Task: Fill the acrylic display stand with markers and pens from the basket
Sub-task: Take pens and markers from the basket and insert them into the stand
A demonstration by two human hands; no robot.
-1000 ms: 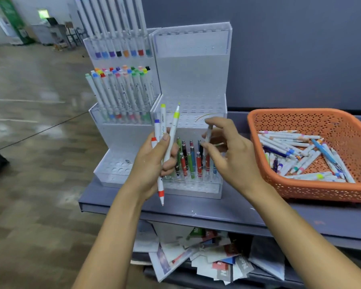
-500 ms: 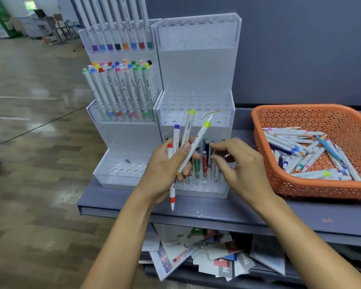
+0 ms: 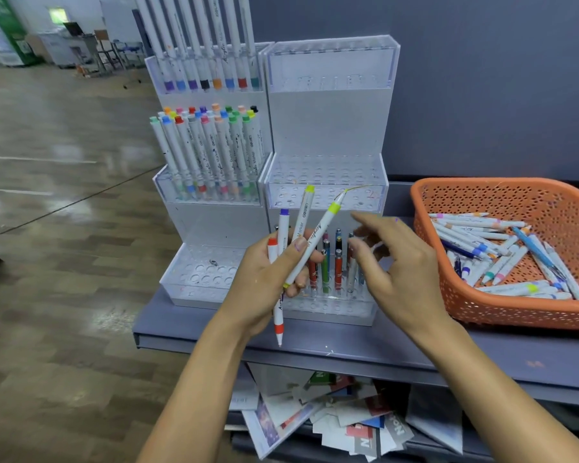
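At twelve o'clock on the grey shelf point(image 3: 415, 345), acrylic display stand point(image 3: 328, 128): left column packed with upright markers, right column's upper tiers bare, so plenty of holes left to fill. At three o'clock, orange basket point(image 3: 515, 312) of loose markers, set close as the supply. Near centre, left hand point(image 3: 261, 285) gripping a fan of white markers point(image 3: 315, 242), splayed probably for single picking. Just at its three o'clock, right hand point(image 3: 398, 272), fingers loosely spread, holding nothing, hovering before the bottom-row pens point(image 3: 338, 265), seemingly poised to draw the next marker.
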